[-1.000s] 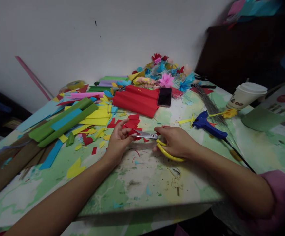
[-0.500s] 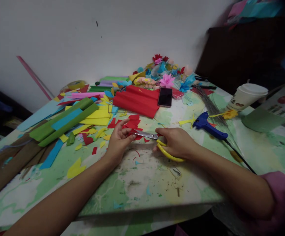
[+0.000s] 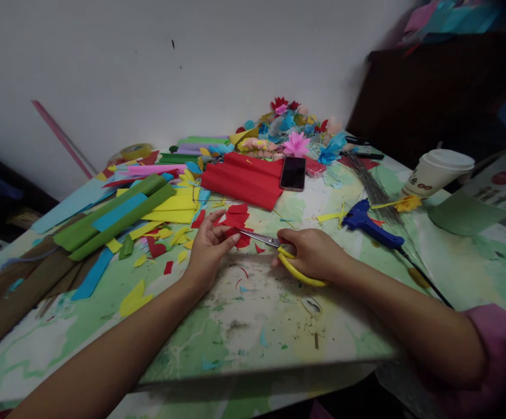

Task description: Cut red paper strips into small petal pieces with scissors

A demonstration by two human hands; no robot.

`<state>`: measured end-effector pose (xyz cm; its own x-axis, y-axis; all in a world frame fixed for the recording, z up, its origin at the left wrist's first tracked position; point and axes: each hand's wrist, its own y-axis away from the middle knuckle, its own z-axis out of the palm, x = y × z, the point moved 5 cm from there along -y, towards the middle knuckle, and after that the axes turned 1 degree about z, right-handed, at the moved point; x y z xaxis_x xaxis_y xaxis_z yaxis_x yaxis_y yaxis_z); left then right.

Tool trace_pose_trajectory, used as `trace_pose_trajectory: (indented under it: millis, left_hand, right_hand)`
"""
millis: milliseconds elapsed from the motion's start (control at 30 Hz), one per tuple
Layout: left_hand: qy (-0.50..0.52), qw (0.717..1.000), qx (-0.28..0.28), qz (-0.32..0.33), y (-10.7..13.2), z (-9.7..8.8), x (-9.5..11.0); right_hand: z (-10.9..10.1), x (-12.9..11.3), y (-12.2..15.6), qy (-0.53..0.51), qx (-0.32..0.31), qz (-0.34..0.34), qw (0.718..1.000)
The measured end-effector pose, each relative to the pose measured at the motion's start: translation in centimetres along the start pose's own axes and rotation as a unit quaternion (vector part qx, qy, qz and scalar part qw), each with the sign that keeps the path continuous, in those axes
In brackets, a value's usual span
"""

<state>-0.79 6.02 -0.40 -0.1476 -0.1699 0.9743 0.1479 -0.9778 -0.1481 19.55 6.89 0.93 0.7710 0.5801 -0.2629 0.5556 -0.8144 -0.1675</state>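
Yellow-handled scissors (image 3: 302,272) are gripped in my right hand (image 3: 316,251), their blades pointing left. My left hand (image 3: 209,247) pinches a small piece of red paper (image 3: 234,239) between thumb and fingers, and the blade tips reach that piece. How far the blades are parted is hard to make out. Just beyond the hands lies a loose pile of red paper pieces (image 3: 238,215), partly behind my left fingers. Thin red offcuts (image 3: 244,272) rest on the table below the blades.
A blue glue gun (image 3: 373,224) with a black cord lies right of my right hand. A phone (image 3: 293,173) rests by red crepe paper (image 3: 242,179). Rolled green paper (image 3: 122,218) lies left, paper flowers (image 3: 296,142) at the back, a lidded paper cup (image 3: 438,173) right.
My left hand has shifted slightly left and its thumb has moved a little. The scissors stay at the red paper, with my right hand almost unmoved.
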Motion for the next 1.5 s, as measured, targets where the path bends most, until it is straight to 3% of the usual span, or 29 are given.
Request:
trace_pose_trajectory:
  millis: [467, 800, 1000, 1500]
  left_hand:
    - [0.000, 0.999, 0.036, 0.030, -0.5, -0.7, -0.1]
    - [0.015, 1.000, -0.016, 0.015, -0.4, -0.2, -0.1]
    - [0.008, 1.000, -0.014, 0.024, -0.5, -0.3, 0.0]
    - [0.022, 0.998, 0.040, 0.039, -0.8, -1.1, -0.1]
  right_hand:
    - [0.0, 0.0, 0.0, -0.008, -0.003, 0.009, 1.000]
    - [-0.1, -0.4, 0.1, -0.005, -0.003, 0.001, 1.000]
    - [-0.2, -0.3, 0.0, -0.003, -0.001, 0.000, 1.000]
    - [-0.2, -0.2, 0.1, -0.019, 0.007, 0.007, 1.000]
